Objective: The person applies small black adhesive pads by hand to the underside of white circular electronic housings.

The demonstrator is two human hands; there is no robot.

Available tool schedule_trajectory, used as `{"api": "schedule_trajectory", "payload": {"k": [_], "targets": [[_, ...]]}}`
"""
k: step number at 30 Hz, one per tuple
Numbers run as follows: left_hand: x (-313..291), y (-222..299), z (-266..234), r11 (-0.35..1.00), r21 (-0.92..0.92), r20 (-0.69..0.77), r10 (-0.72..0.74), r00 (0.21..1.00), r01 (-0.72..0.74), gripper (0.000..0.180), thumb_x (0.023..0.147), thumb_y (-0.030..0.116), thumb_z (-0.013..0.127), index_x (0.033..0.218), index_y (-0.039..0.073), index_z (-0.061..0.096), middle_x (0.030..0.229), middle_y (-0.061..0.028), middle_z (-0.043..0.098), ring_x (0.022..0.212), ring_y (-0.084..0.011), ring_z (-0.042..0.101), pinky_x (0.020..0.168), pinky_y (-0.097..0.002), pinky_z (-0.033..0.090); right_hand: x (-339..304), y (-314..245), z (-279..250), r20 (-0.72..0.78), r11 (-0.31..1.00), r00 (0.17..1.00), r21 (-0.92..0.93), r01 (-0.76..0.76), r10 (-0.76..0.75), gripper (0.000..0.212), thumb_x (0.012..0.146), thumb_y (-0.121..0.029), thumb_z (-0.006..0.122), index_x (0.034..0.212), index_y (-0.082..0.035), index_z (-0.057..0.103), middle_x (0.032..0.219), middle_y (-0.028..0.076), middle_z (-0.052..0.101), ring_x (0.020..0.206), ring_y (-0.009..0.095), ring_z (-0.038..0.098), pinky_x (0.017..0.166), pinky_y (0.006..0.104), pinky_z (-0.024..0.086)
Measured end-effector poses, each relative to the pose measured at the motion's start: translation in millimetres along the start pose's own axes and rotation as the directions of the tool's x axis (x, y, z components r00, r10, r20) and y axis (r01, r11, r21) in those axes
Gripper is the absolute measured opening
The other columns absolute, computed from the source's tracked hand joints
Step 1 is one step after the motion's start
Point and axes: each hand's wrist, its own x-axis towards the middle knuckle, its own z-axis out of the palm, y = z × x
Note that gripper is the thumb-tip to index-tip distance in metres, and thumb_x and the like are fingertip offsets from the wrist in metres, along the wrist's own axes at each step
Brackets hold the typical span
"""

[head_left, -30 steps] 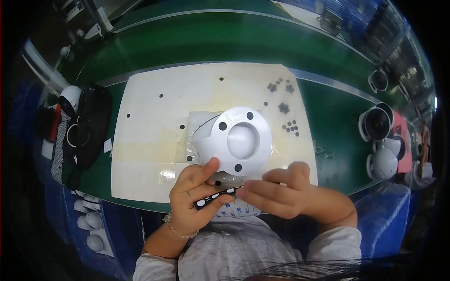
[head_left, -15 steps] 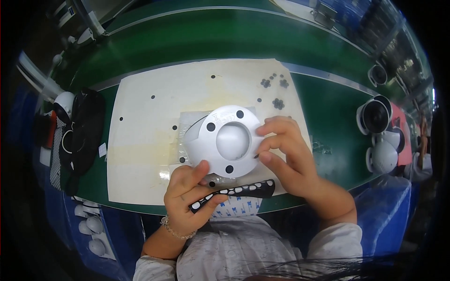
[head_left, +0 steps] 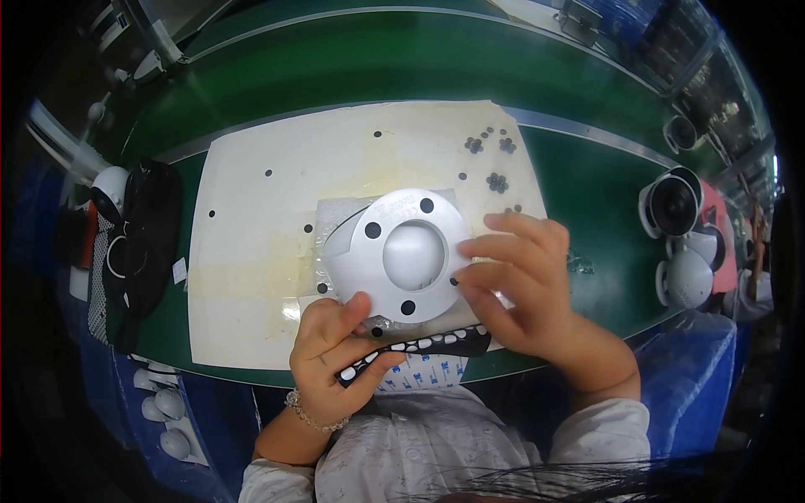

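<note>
A round white housing (head_left: 340, 268) with a flat ring-shaped base (head_left: 366, 270) facing up rests on clear bubble wrap. Black round pads dot the ring; one pad (head_left: 454, 282) sits at its right edge. My left hand (head_left: 327, 335) grips a black strip with rows of pale oval gaps (head_left: 436, 342), while one fingertip touches the ring's lower left. My right hand (head_left: 524, 281) is at the ring's right side, its fingers apart, fingertips against the edge beside the pad. Part of the strip lies under my left fingers.
A pale board (head_left: 243, 251) carries scattered black pads and flower-like pad clusters (head_left: 498, 182). A black pouch (head_left: 151, 243) lies left on the green table (head_left: 591, 210). White camera-like units (head_left: 689, 281) stand at the right. Backing paper with blue print (head_left: 419, 373) hangs at the near edge.
My right fingers have spread and eased back slightly from the ring, and the black pad at its right edge now shows more fully. My left hand still holds the strip.
</note>
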Motion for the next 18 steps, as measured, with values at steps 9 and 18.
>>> {"api": "schedule_trajectory", "payload": {"k": [9,18], "targets": [[2,0,0,1.000,0.015,0.008,0.019,1.000,-0.019,0.022,0.052,0.006,0.076,0.070,0.001,0.064,0.123,-0.0044,0.050,0.071,-0.0184,0.046,0.066,-0.0283,0.041,-2,9,9,0.121,0.757,0.909,0.515,-0.402,0.399,0.032,0.075,-0.020,0.064,0.103,-0.008,0.054,0.092,0.002,0.057,0.090,0.014,0.050,0.079,0.0298,0.034],[3,-5,-15,0.998,0.031,0.083,0.058,0.995,-0.060,0.024,0.052,0.006,0.075,0.073,0.002,0.065,0.121,-0.0106,0.051,0.075,-0.0203,0.049,0.067,-0.0295,0.042,33,26,8,0.504,0.054,0.720,0.801,-0.597,0.477,0.021,0.080,-0.012,0.059,0.096,0.000,0.052,0.081,0.000,0.057,0.069,0.004,0.050,0.060,0.0167,0.038]]}}
